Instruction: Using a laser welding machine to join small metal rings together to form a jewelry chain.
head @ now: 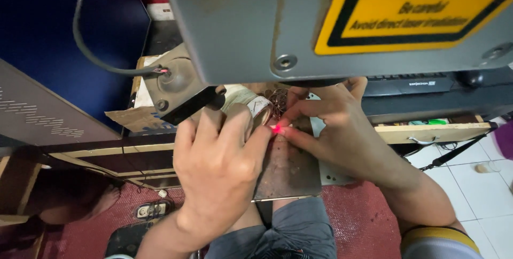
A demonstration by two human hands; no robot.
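Note:
My left hand and my right hand meet fingertip to fingertip under a grey machine head. A small red light spot glows where the fingertips pinch together; whatever tiny piece lies there is hidden by the fingers. Both hands rest over a worn brown metal plate. A roll of tape sits just behind my left fingers, and a cluster of small brownish metal rings lies beyond it.
A yellow and black warning label is on the machine head. A black cable runs to a grey housing. An open wooden drawer is at right, a power strip on the red mat below.

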